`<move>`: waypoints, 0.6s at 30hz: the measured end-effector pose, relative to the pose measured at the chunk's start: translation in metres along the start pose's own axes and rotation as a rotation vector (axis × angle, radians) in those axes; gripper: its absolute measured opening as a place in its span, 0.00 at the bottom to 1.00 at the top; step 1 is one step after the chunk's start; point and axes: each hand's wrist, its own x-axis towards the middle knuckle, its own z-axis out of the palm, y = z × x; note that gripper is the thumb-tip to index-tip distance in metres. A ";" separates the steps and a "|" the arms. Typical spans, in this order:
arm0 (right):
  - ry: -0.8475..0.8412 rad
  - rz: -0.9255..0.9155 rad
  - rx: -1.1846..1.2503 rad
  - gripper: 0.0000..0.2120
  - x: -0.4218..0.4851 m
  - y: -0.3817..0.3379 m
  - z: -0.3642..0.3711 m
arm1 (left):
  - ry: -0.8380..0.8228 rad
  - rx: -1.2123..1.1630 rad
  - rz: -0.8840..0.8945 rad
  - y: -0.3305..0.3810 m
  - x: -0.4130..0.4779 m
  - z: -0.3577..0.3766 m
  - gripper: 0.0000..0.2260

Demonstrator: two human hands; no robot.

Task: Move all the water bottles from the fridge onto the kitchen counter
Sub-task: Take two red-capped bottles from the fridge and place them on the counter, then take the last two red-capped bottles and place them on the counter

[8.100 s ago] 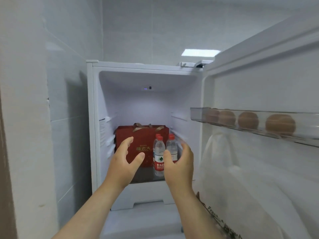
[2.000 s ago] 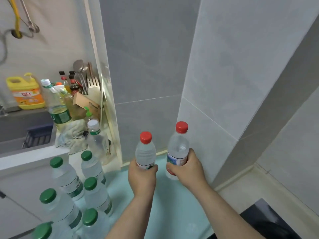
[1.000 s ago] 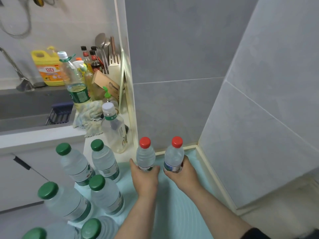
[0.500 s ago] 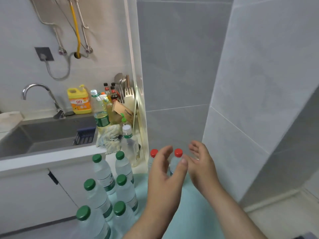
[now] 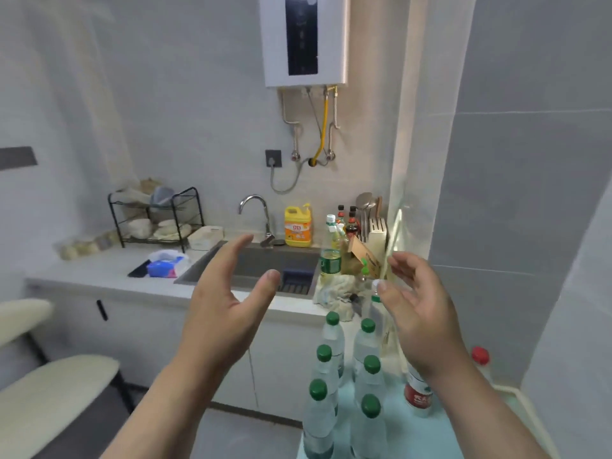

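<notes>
- As I am scanning from the left, two cream padded seats [image 5: 49, 385] are sitting at the frame edge, smooth and rounded.
- On the white kitchen counter [image 5: 109, 276] a black wire dish rack [image 5: 155, 217] is holding pale bowls, and a blue tissue pack [image 5: 162, 268] is lying beside a flat black object; any print on the pack is too blurred for me to read.
- Behind the grey sink [image 5: 261, 263] a curved chrome tap [image 5: 255, 210] is standing next to a yellow detergent jug [image 5: 298, 226] with a red-and-white label whose characters I cannot make out.
- I am seeing the left hand [image 5: 225, 306] held up over the sink edge, palm turned inward, fingers spread apart and holding nothing.
- High on the wall a white water heater [image 5: 304, 39] with a black glossy panel is hanging, with metal pipes and a yellow hose below it.
- Six clear plastic water bottles with green caps [image 5: 344, 369] are standing in two rows on a pale turquoise surface [image 5: 427, 435] low in the frame.
- A crumpled cloth [image 5: 334, 293] is lying near tall condiment bottles and a pale knife block [image 5: 376, 230].
- The right hand [image 5: 417, 313] is raised opposite the left, palm inward, fingers loosely apart, empty.
- Behind that wrist two red-capped water bottles [image 5: 419, 395] are standing on the turquoise surface; one red label is carrying white characters, unreadable to me.
</notes>
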 end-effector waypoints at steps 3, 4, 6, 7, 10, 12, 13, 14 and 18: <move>-0.081 -0.033 0.009 0.22 -0.001 -0.024 0.041 | 0.061 0.057 -0.046 -0.001 -0.002 -0.051 0.27; -0.111 -0.047 0.021 0.23 -0.005 -0.035 0.056 | 0.081 0.075 -0.058 -0.001 -0.006 -0.070 0.28; -0.163 -0.082 0.039 0.26 -0.018 -0.057 0.087 | 0.117 0.096 -0.075 0.001 -0.019 -0.111 0.26; -0.186 -0.101 0.047 0.28 -0.026 -0.069 0.101 | 0.140 0.111 -0.079 0.003 -0.027 -0.130 0.25; -0.260 -0.175 0.084 0.33 -0.062 -0.114 0.142 | 0.206 0.183 -0.070 0.016 -0.060 -0.195 0.26; -0.297 -0.243 0.121 0.31 -0.092 -0.146 0.169 | 0.243 0.214 -0.066 0.029 -0.089 -0.240 0.26; -0.327 -0.273 0.141 0.29 -0.111 -0.166 0.183 | 0.272 0.225 -0.073 0.038 -0.106 -0.267 0.26; -0.367 -0.287 0.164 0.28 -0.130 -0.186 0.197 | 0.297 0.239 -0.079 0.048 -0.124 -0.293 0.25; -0.514 -0.377 0.293 0.31 -0.203 -0.266 0.241 | 0.431 0.328 -0.089 0.089 -0.197 -0.391 0.23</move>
